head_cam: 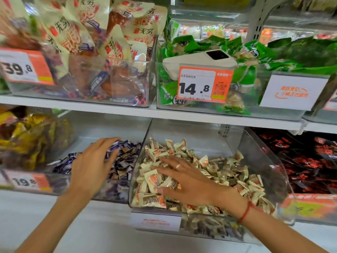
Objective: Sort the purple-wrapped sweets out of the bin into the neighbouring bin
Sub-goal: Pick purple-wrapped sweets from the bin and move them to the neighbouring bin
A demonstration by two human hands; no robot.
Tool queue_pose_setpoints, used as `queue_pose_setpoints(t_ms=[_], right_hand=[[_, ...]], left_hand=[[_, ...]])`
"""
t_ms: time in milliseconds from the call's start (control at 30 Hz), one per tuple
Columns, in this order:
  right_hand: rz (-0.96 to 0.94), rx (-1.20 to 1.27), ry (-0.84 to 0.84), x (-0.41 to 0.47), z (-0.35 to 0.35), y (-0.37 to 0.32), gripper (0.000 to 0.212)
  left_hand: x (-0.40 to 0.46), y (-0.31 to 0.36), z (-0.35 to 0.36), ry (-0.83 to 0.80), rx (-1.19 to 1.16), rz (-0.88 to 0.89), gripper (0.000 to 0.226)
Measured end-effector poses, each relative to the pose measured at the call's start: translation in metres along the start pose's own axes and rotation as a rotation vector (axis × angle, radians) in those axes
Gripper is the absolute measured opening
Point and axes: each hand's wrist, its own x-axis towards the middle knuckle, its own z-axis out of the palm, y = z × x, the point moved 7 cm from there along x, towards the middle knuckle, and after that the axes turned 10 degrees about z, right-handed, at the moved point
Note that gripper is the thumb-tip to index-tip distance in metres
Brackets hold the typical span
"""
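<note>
Two clear bins stand side by side on the lower shelf. The left bin (116, 195) holds purple-wrapped sweets (125, 157). The right bin (262, 161) is full of cream-and-orange-wrapped sweets (228, 172). My left hand (93, 165) lies flat, fingers straight, on top of the purple sweets. My right hand (184, 181) is spread palm down on the cream sweets near the bin's left side, fingers straight, a ring on one finger and a red string on the wrist. Neither hand holds anything that I can see.
A bin of yellow-brown packets (27, 139) stands to the far left and one of red-black packets (306, 161) to the right. The upper shelf carries bins of large snack bags (87, 52) and green packets (218, 52), with a white phone (198, 61) lying on the green ones.
</note>
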Motion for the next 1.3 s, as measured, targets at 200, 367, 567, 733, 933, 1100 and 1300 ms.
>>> queue_pose_setpoints(t_ms=[200,367,567,733,933,1100,1300], right_hand=[[0.089,-0.068,0.108,-0.008,-0.024,0.013,0.049],[0.171,-0.096,0.261,-0.058,-0.057,0.066,0.038],[0.476,-0.276,0.508,-0.098,-0.085,0.155,0.036],[0.503,-0.201,0.406,-0.085,-0.068,0.177,0.045],[0.465,-0.389,0.231,-0.085,-0.057,0.176,0.05],[0.468,-0.329,0.233,-0.084,-0.059,0.176,0.053],[0.458,-0.024,0.356,-0.084,-0.064,0.18,0.049]], left_hand=[[0.0,-0.044,0.068,-0.518,0.034,-0.13,0.057],[0.011,0.03,-0.006,0.007,-0.144,-0.045,0.031],[0.054,0.158,0.021,-0.183,-0.362,0.262,0.018],[0.081,0.223,0.158,-0.932,-0.307,0.539,0.055],[0.08,0.237,0.212,-1.15,-0.166,0.516,0.047],[0.103,0.208,0.184,-0.66,-0.002,0.611,0.019],[0.121,0.177,0.143,-0.457,0.095,0.449,0.018]])
